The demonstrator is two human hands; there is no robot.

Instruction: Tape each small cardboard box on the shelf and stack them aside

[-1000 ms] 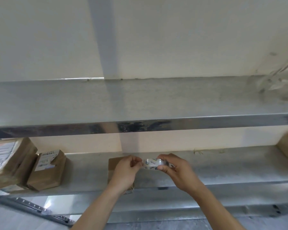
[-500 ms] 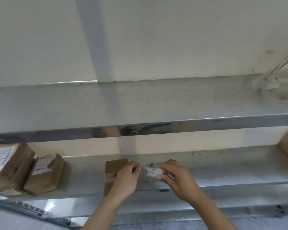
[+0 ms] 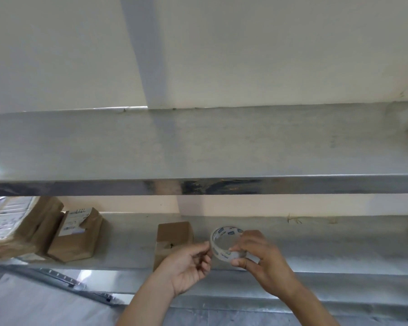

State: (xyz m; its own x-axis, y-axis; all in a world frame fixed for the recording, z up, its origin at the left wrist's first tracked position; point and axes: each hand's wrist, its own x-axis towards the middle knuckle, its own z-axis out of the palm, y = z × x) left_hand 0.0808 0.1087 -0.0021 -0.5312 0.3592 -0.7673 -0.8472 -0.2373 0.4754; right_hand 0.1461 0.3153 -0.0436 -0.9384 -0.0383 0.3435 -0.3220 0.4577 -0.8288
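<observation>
A: Why work at that shelf (image 3: 316,245) and not the upper shelf (image 3: 198,147)?

B: The boxes sit on the lower one, under the steel lip, so both hands reach in there. The upper one shows nothing on the part I can see.

A: And the pile (image 3: 21,227) at the far left?

B: Brown labelled parcels leaning on each other, with a smaller parcel (image 3: 77,234) tilted against them. I'd judge that's where finished ones go, well apart from the work spot so they don't get mixed up, but I can't see tape on them.

A: Which box is being done now?

B: The box (image 3: 173,236) near the shelf's front edge, just left of the hands and partly behind the left wrist. It stands plain, with no label showing, close enough that a strip can go straight across to it.

A: What are the hands doing?

B: The right hand (image 3: 262,260) has fingers curled round the tape (image 3: 224,243), holding the roll upright above the shelf so its open ring faces us. The left hand (image 3: 189,262) pinches at the roll's left rim with thumb and fingertips. Probably hunting the loose end; whether it has the end I cannot tell.

A: So no tape on the box yet?

B: None that I can make out.
</observation>
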